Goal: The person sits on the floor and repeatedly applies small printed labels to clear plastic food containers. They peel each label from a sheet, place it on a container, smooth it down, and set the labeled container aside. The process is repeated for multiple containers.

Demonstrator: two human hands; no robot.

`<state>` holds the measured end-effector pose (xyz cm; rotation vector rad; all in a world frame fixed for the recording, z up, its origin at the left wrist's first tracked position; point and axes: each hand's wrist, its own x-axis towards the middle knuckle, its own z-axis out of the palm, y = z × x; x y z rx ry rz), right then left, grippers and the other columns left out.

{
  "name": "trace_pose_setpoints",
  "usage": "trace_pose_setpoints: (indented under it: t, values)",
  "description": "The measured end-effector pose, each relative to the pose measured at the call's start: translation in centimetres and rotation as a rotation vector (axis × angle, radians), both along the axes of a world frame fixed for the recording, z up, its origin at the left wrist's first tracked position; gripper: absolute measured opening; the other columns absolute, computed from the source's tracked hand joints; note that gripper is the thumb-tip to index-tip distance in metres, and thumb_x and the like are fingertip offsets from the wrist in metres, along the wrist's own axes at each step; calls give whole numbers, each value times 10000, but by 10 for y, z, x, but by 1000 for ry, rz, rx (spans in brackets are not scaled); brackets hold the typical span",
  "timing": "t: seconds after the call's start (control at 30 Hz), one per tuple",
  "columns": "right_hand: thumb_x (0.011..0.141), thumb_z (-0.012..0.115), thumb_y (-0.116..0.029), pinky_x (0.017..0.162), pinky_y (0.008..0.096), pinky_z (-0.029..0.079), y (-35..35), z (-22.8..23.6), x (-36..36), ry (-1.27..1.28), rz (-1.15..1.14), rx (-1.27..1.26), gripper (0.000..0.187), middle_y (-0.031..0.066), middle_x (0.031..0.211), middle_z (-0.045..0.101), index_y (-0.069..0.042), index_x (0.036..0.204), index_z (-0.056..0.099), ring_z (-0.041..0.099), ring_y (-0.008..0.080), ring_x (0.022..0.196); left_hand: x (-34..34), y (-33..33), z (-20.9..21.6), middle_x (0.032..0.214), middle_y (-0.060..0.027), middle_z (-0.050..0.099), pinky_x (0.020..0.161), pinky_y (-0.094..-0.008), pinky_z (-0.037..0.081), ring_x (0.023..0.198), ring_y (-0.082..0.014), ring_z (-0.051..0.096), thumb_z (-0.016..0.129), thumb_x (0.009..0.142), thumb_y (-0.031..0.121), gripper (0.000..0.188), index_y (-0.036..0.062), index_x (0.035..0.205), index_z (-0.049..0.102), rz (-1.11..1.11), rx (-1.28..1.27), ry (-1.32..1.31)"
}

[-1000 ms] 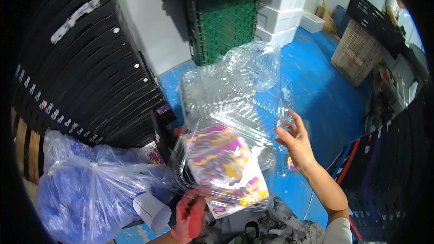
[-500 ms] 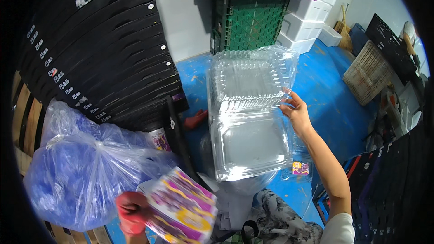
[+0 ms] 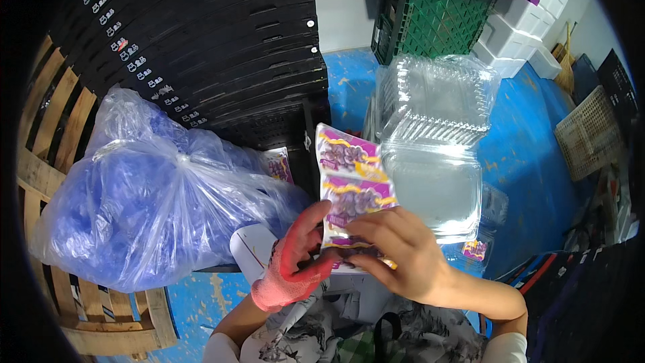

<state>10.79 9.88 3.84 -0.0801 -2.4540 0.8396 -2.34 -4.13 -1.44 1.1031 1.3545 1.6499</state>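
A sheet of printed labels (image 3: 354,191), purple and yellow with pictures of grapes, stands up in front of me with a crease across it. My left hand (image 3: 293,265), in a red glove, closes on its lower left edge. My bare right hand (image 3: 406,252) has its fingers bent against the sheet's lower right part, pinching there; the fingertips are partly hidden. Just beyond the sheet lie open clear plastic clamshell boxes (image 3: 437,191), nested in a stack with their ribbed halves at the far side.
A clear bag of blue-purple plastic (image 3: 161,208) fills the left, by a wooden pallet (image 3: 50,161). Stacked black crates (image 3: 222,40) rise behind it. A green crate (image 3: 447,17) and white foam boxes (image 3: 507,37) stand far right. A labelled clear box (image 3: 475,250) sits on the blue floor.
My right hand has left the clamshell stack and come to the label sheet. My left hand has brought the sheet up and rightward to the middle. The view has swung left.
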Motion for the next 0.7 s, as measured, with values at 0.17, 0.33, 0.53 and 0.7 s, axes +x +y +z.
trace_pose_setpoints:
  t: [0.17,0.33,0.53,0.7]
  values:
    - [636,711,-26,586,315,474,-6,-17,-6,65,-7,120,307,75,879,598,-19,934,638,582,226,713,11,-4,-5,735,-17,527,535,-189,370,636,-38,461,542,835,-71,434,-3,1226,366,53,-50,41]
    - [630,633,-99,621,304,467,-10,-26,-1,116,-38,248,343,46,920,600,-47,968,635,582,199,771,11,-12,11,763,-42,553,562,-193,385,647,-50,474,524,838,-72,380,-7,1182,376,5,-157,92]
    - [612,662,-82,558,248,478,-13,-25,4,216,-95,373,249,30,858,647,-73,860,681,625,151,747,11,-9,15,717,-26,524,545,-211,367,607,-50,451,513,816,-74,372,-8,1161,394,-2,-135,106]
    - [609,678,-125,581,221,446,-13,-27,4,258,-74,466,227,15,889,642,-87,832,662,628,134,781,5,-12,19,657,5,462,540,-194,324,582,-39,405,527,805,-53,339,-8,1128,433,-22,-206,-3]
